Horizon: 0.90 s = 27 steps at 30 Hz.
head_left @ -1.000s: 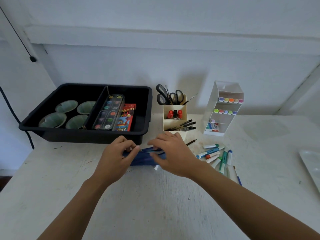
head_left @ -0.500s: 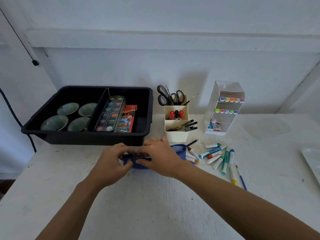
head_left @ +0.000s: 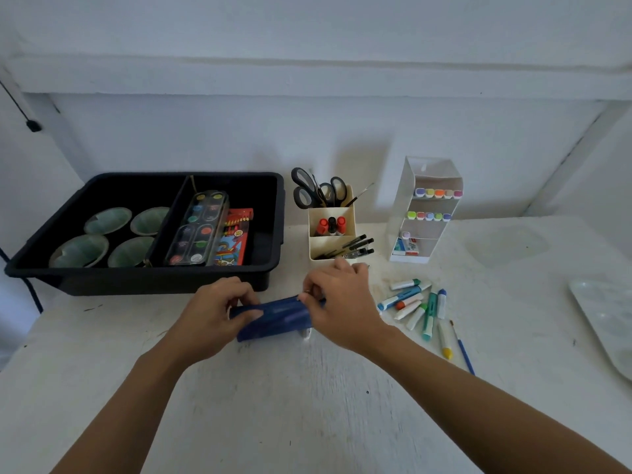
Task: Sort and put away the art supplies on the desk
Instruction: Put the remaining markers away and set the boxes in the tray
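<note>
Slid the right hand [head_left: 342, 302] rightward along the top of the blue pencil case [head_left: 277, 318] since half a second ago, away from the left hand [head_left: 212, 313], which it almost touched then. Now pinching the case's upper right end between thumb and forefinger of the right hand; impossible to tell what exactly is pinched. Gripping the case's left end with the left hand, thumb across the front, fingers curled behind. Case between the two hands, on the desk [head_left: 307, 405], just in front of the front wall of the black tray [head_left: 164, 283]. Long axis left to right, right end angled slightly toward the back edge.

In the tray's left compartment, four greenish bowls [head_left: 80, 251]. In its right compartment, a watercolour palette [head_left: 196, 229] lying front to back, with a red box of coloured pencils [head_left: 236, 241] touching its right side.

Right of the tray, a cream organiser [head_left: 330, 213]:
- scissors [head_left: 307, 189] upright at the rear
- red-capped markers [head_left: 330, 225] in the middle
- black pens [head_left: 354, 246] slanting out of the front

Further right, a clear tiered stand [head_left: 429, 172] with rows of markers, coloured caps facing out. Loose markers [head_left: 417, 302] scattered just right of the right hand, with a blue-handled brush [head_left: 463, 350] beside them. At the right edge, part of a pale tray [head_left: 605, 319].
</note>
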{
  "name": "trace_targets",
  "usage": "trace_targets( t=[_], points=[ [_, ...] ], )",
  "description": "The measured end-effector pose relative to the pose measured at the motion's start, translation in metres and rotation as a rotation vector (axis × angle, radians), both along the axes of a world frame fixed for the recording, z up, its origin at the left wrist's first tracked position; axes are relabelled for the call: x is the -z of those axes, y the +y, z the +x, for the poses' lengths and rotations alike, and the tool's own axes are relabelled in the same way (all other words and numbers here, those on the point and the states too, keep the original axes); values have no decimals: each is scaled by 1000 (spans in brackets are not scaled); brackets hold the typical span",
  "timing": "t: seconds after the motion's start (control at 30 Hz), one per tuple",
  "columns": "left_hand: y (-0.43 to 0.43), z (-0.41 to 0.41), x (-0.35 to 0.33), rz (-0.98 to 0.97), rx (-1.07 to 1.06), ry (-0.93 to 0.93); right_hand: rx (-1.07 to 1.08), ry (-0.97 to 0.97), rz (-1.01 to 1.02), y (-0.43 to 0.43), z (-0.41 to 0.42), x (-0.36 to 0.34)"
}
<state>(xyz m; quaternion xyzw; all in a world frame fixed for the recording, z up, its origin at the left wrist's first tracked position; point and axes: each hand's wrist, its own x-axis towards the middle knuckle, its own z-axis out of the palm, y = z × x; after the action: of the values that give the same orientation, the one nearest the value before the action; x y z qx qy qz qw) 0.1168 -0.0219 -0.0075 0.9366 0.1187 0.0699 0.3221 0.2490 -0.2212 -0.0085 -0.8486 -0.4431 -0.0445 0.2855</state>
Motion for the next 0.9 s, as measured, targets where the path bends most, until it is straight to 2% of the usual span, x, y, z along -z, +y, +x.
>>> trace_targets(
  t=[0.2,0.27,0.47,0.63,0.73,0.9],
  points=[
    [10,-4,-3,-9,16,-34,247,54,76,-34,33,-1],
    [13,-6,-2,-39,13,-44,314,206,154,-43,41,3],
    [6,-3,10,-54,83,36,283,560,223,-40,28,14],
    [-6,8,10,33,144,155,231,500,302,-30,21,5],
    [-12,12,9,77,139,132,168,462,374,-23,16,-5],
    [-7,-4,-6,-31,55,38,99,474,505,-9,14,-27]
  ],
)
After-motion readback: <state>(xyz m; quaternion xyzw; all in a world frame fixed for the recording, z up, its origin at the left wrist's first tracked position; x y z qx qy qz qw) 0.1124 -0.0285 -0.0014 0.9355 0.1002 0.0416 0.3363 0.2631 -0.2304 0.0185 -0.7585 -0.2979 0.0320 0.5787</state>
